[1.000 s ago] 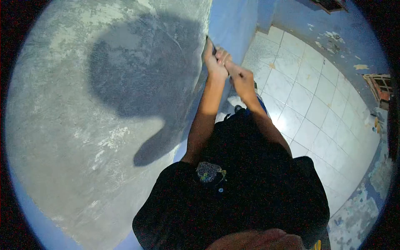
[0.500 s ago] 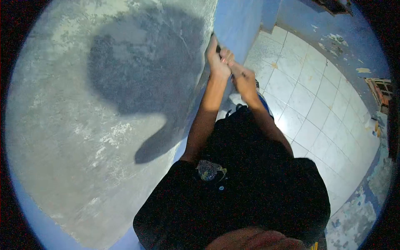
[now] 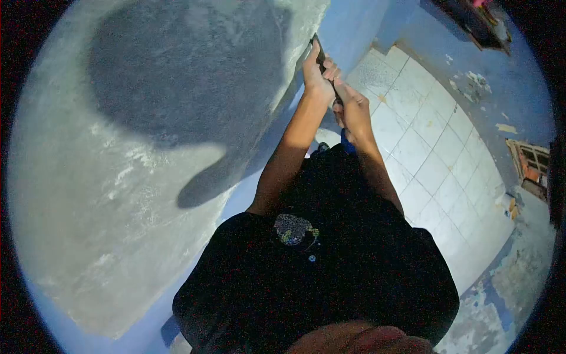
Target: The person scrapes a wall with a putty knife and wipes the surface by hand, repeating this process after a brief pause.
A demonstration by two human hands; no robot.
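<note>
A narrow dark flat tool, like a scraper, slants between both hands. My left hand is closed round its upper part, the thumb laid along it toward the tip. Lower down and to the right, my right hand grips the same tool. The tip is up against the wall, where a grey, roughened patch meets blue paint; whether it touches is hard to tell. Fingers hide much of the tool's length.
White floor tiles lie to the right. Another blue wall with flaking paint stands beyond, with a small framed opening and a dark shelf-like object on it. My dark shirt fills the lower middle.
Both hands and the tool have shifted slightly right in view, and the right hand is a little farther from the left. My view has turned somewhat, moving the shadow on the wall up and left.
</note>
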